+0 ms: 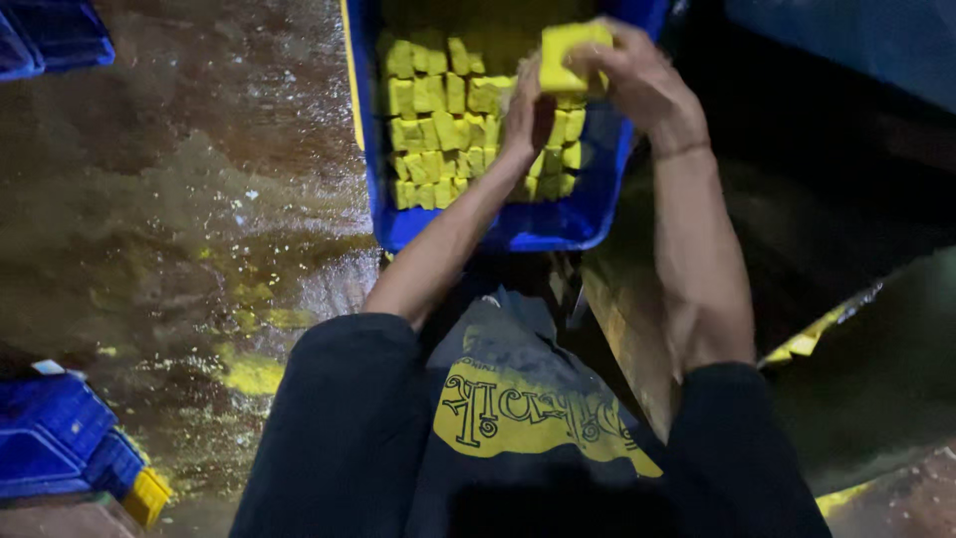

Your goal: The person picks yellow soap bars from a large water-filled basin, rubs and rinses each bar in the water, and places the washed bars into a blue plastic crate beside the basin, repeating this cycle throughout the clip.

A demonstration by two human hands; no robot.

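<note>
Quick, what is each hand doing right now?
Left hand: over the yellow blocks in the blue crate; grip cannot be told.
Right hand: closed on a yellow block.

Dim, grainy scene lit from above; glare on the wet floor (199, 199), deep shadow at right, hands (588, 85) slightly blurred.

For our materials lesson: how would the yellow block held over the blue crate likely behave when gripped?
The yellow block probably holds its shape: its edges look square. It may be slippery, since the floor looks wet. Flat faces suggest it won't roll.
</note>
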